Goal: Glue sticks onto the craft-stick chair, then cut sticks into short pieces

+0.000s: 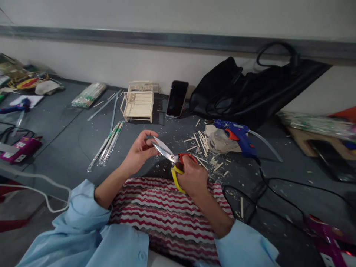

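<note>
Scissors [166, 151] point away and leftward above the counter [69, 144], handles gripped in the right hand's [194, 177] curled fingers. The left hand's [142, 150] fingers bend at the blade tips; whether they pinch anything, I cannot tell. Beyond stands a stick-built model [138, 110]; rightward, cut sticks [204, 142] lie near a blue glue gun [245, 140].

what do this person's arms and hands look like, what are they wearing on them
Both arms wear loose, light blue sleeves, the left sleeve and right sleeve creased and ending partway along the forearms. The left hand and right hand are ungloved, with no watch or bracelet visible. I see no clear markings on either sleeve.
</note>
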`<action>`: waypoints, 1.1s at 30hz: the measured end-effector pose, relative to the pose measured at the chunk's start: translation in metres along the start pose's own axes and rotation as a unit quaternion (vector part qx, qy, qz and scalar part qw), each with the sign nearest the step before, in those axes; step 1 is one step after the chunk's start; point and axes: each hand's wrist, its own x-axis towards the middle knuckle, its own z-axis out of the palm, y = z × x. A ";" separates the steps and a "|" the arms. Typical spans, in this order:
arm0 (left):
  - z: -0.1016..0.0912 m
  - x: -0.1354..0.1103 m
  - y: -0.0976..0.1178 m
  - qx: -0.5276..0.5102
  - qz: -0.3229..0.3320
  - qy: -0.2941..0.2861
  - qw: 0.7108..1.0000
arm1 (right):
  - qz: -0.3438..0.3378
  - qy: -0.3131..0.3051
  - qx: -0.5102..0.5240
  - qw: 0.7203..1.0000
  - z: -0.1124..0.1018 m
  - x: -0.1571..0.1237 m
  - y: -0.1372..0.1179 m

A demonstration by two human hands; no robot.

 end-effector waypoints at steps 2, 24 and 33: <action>-0.001 0.001 -0.001 0.001 0.001 -0.003 1.000 | 0.007 -0.007 0.001 1.000 0.001 0.000 0.001; -0.007 0.006 -0.003 0.049 0.060 -0.015 0.997 | 0.084 0.002 0.179 0.980 0.008 0.001 0.006; -0.007 0.004 -0.002 0.047 0.087 -0.025 0.995 | 0.021 -0.021 0.087 0.996 0.002 0.000 0.000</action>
